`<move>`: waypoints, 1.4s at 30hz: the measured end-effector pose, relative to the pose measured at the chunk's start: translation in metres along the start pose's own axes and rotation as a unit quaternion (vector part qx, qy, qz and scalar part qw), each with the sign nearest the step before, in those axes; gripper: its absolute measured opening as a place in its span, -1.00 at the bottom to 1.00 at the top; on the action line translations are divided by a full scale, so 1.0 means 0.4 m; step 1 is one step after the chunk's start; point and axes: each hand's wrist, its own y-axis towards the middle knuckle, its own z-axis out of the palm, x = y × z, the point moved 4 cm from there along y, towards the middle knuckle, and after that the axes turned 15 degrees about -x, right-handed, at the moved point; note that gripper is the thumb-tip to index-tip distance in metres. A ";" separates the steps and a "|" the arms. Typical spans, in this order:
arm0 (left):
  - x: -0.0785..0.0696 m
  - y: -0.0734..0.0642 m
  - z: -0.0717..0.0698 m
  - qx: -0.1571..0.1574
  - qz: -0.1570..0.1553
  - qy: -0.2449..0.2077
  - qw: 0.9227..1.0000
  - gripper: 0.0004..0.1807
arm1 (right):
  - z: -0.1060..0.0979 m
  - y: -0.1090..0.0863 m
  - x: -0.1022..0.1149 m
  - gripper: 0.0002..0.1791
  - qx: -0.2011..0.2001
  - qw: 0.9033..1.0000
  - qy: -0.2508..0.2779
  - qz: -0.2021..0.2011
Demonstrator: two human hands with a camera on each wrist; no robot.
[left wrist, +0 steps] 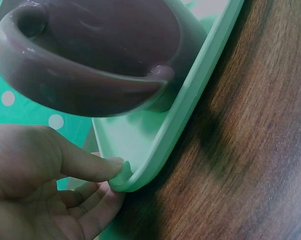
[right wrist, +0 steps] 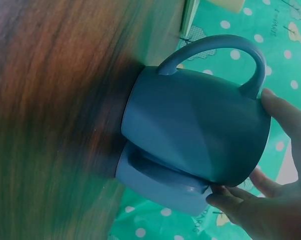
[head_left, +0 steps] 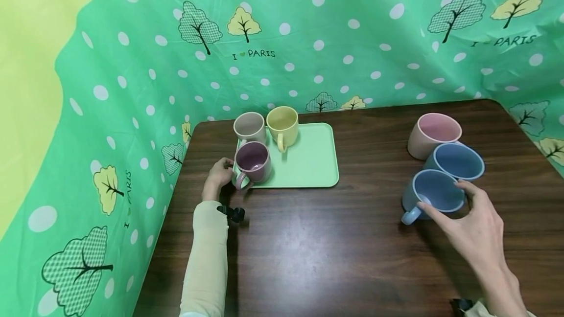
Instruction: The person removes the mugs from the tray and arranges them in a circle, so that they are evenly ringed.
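My left hand (head_left: 219, 172) pinches the left front corner of the light green tray (head_left: 308, 160), thumb over the rim and fingers beneath, as the left wrist view shows. Beside it on the tray stands a purple mug (left wrist: 115, 45), its handle facing the near side. A greyish mug (head_left: 249, 126) and a yellow mug (head_left: 286, 120) stand upright behind. At the right, my right hand (head_left: 478, 226) grips the front blue mug (right wrist: 200, 120) by its rim, thumb close to the handle and fingers at the far side. A second blue mug (right wrist: 160, 182) is right behind it.
A pink mug (head_left: 429, 136) stands behind the two blue mugs, close to them. Dark wooden table (head_left: 308, 258) lies between the tray and the right-hand mugs. A green patterned cloth (head_left: 317, 28) hangs along the back and left side.
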 end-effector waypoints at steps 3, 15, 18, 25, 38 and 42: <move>-0.002 0.001 0.000 0.000 0.002 0.003 1.000 -0.60 | -0.002 0.002 -0.003 0.03 0.013 1.000 -0.008 -0.002; -0.004 -0.003 -0.003 0.000 -0.002 0.003 1.000 -0.61 | 0.008 -0.003 0.009 -0.03 0.038 0.997 0.048 -0.049; -0.004 -0.004 -0.002 -0.001 -0.002 0.004 1.000 -0.61 | 0.007 -0.003 0.013 -0.02 0.047 0.995 0.065 -0.053; -0.007 -0.003 -0.002 -0.003 0.001 0.007 1.000 -0.61 | 0.001 0.006 0.042 -0.05 0.029 0.995 0.078 -0.060; -0.010 -0.001 -0.001 -0.002 -0.001 0.015 1.000 -0.61 | 0.033 0.024 0.187 -0.12 0.047 0.983 0.132 -0.119; -0.011 0.002 -0.001 -0.001 0.003 0.023 1.000 -0.62 | 0.057 0.027 0.245 -0.12 0.060 0.978 0.145 -0.141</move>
